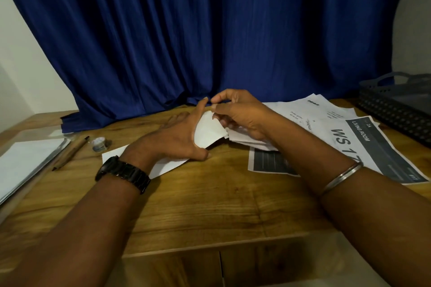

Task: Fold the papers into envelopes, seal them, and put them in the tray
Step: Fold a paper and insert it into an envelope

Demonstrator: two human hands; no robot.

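A white paper, partly folded, lies mid-table with one flap raised. The left hand cradles that flap between thumb and forefinger, apparently to steady the crease. The right hand pinches its top edge, likely shaping the fold. Printed sheets wait just to the right. The dark tray sits far right, handy for finished envelopes.
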